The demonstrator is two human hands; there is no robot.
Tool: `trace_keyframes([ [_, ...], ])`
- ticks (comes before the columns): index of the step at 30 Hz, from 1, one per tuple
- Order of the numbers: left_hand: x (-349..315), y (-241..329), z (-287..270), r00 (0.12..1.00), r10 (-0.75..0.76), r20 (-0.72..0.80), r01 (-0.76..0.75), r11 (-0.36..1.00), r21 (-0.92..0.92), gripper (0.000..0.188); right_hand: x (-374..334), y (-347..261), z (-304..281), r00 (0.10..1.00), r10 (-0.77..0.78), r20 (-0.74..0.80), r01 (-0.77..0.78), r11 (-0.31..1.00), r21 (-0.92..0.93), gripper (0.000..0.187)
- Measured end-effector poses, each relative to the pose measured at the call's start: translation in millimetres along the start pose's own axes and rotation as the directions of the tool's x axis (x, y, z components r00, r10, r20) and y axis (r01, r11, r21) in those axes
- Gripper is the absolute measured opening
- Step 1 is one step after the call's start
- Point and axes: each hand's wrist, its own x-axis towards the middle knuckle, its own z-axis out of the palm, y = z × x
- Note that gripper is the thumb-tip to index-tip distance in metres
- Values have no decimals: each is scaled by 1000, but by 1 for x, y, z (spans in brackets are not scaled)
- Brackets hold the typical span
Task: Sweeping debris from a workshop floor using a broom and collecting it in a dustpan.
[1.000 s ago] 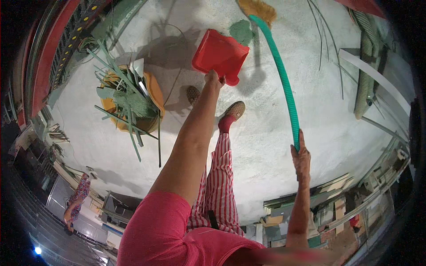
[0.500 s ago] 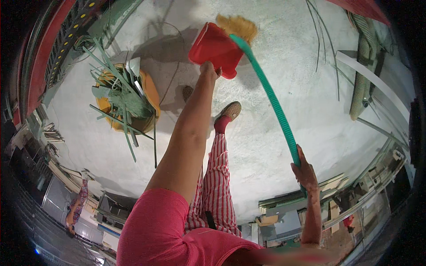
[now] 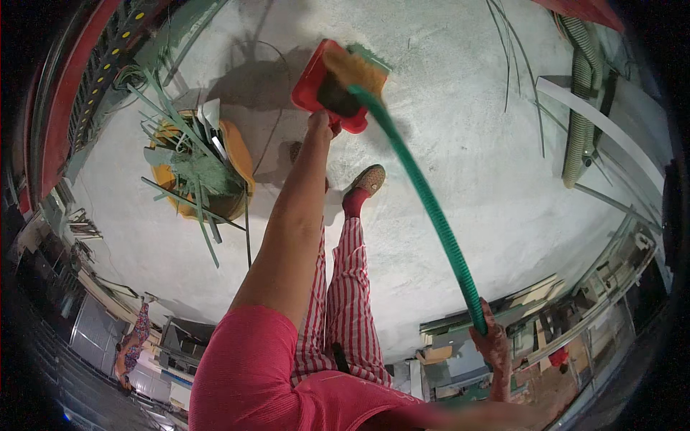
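Note:
My left hand (image 3: 325, 123) is closed around the near end of a red dustpan (image 3: 307, 87), held low over the pale floor. My right hand (image 3: 494, 341), lower right, grips the upper end of a broom's green ribbed handle (image 3: 428, 201). The yellowish broom bristles (image 3: 356, 72), a little blurred, lie over the dustpan and hide part of it. Something dark shows inside the pan under the bristles. A green patch (image 3: 372, 54) shows just past the bristles; I cannot tell whether it is loose debris.
Left of my arm stands a yellow tub (image 3: 238, 154) heaped with green strips and shreds, some sticking out. Thin strips (image 3: 512, 57) lie at upper right, near a ribbed hose (image 3: 581, 136) and a curved white strip (image 3: 604, 115). Another person (image 3: 134, 341) is far off at lower left.
The broom bristles have moved left and nearer, from beyond the dustpan to over it. My right hand has come down toward me. The dustpan has shifted slightly left.

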Motion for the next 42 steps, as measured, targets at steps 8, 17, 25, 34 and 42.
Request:
trace_keyframes([
  [8, 20, -5, -41, 962, -194, -193, 167, 975, -149, 11, 76, -40, 4, 974, -120, -193, 152, 975, 164, 61],
  [17, 17, 13, -51, 971, -104, -214, 94, 994, -54, 9, 66, -62, 22, 986, -162, -26, 157, 977, -147, 61],
  [25, 7, 16, -60, 980, -53, -192, 58, 998, 20, 13, -7, -25, 26, 985, 33, 170, -18, 996, -88, 62],
  [34, 11, 16, -108, 961, -163, -222, 150, 986, -76, 14, 55, -49, 16, 985, -47, -164, 53, 998, 34, 63],
  [42, 33, 10, -130, 909, -354, -219, 238, 874, -423, 10, 107, -88, 29, 987, -163, 0, 157, 953, -258, 63],
])
